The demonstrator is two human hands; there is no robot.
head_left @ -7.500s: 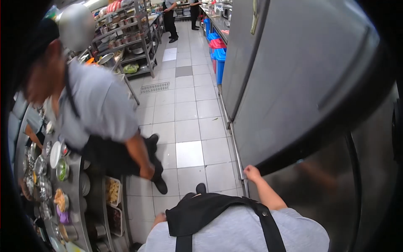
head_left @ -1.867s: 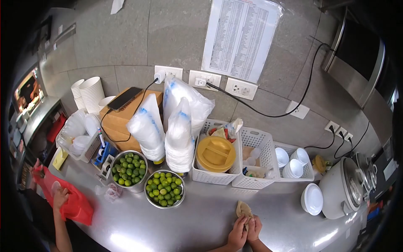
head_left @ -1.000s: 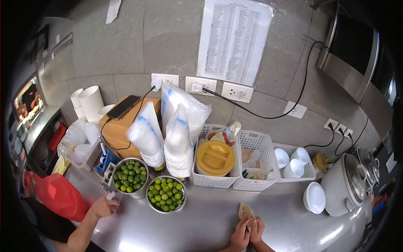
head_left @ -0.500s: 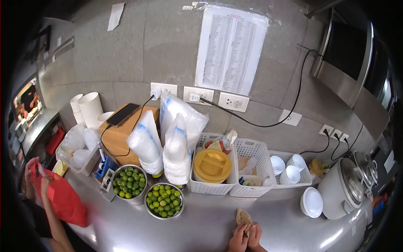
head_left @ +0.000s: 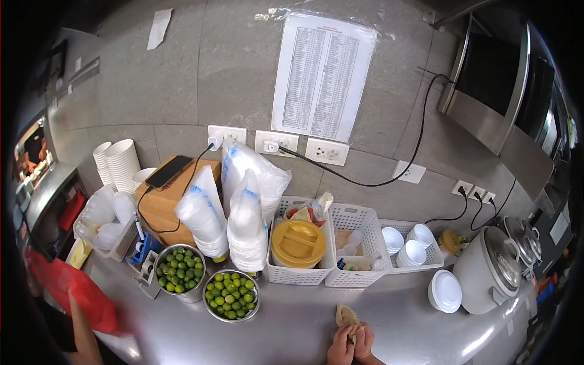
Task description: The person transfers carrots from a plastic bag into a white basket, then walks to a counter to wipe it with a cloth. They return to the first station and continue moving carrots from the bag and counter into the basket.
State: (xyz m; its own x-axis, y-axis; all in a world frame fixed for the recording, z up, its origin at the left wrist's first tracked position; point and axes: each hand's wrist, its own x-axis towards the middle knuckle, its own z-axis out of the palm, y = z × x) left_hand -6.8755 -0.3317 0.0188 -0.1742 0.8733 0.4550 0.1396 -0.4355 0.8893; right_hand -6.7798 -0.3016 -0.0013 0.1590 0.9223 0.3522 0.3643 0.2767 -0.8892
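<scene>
The view is tipped a little further right than a moment ago, while both hands stay together over the tan cloth [head_left: 346,315] at the bottom of the frame, right of centre. The cloth is still in the grip, so the hands seem busy with it alone. The left hand [head_left: 340,350] and right hand [head_left: 364,342] touch, their fingers curled and pinching the bunched cloth between them; its loose end points up and away over the metal table [head_left: 292,337]. The exact fingertip contact is hidden.

At lower left, a co-worker's forearm [head_left: 85,334] is beside a red bag [head_left: 76,289], now without a clearly visible hand.

Left of centre, limes fill a metal bowl [head_left: 257,306] and a deeper metal pot [head_left: 193,295]. Behind them stand tall plastic-wrapped stacks [head_left: 247,234] and a cardboard box [head_left: 161,213] with a phone [head_left: 169,173] on top.

Beyond the cloth, white baskets [head_left: 298,277] line the wall; one bears a yellow lid [head_left: 298,242]. They limit reach toward the wall, and the lime bowl limits it leftward. A white bowl [head_left: 447,291] sits at right, near a large cooker [head_left: 477,274].
</scene>
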